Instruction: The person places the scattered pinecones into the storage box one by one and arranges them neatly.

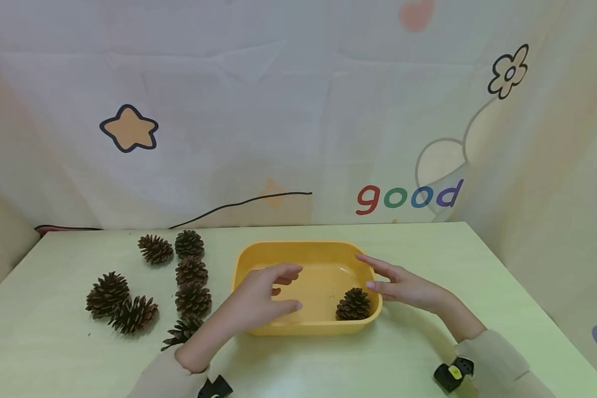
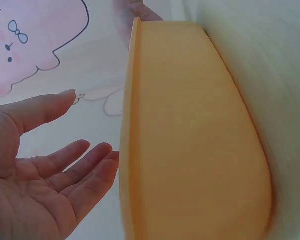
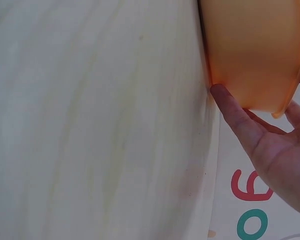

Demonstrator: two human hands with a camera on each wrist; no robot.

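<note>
A yellow plastic basin (image 1: 312,329) stands on the table with one pine cone (image 1: 353,304) in its right front corner. My left hand (image 1: 266,296) is over the basin's left side, thumb and fingers spread apart with nothing between them. In the left wrist view, this hand (image 2: 52,165) shows palm and relaxed fingers beside the basin's rim (image 2: 131,100). At the basin's right end is my right hand (image 1: 403,287), its index finger and thumb at the rim. The right wrist view has a straight finger (image 3: 232,110) of it against the foot of the basin's outer wall (image 3: 255,55).
Left of the basin, several pine cones (image 1: 193,298) form a column, the nearest partly behind my left forearm. Another pine cone (image 1: 155,249) lies by the column's far end, and two more (image 1: 133,314) sit farther left. A printed curtain (image 1: 278,127) hangs behind the table (image 1: 428,243).
</note>
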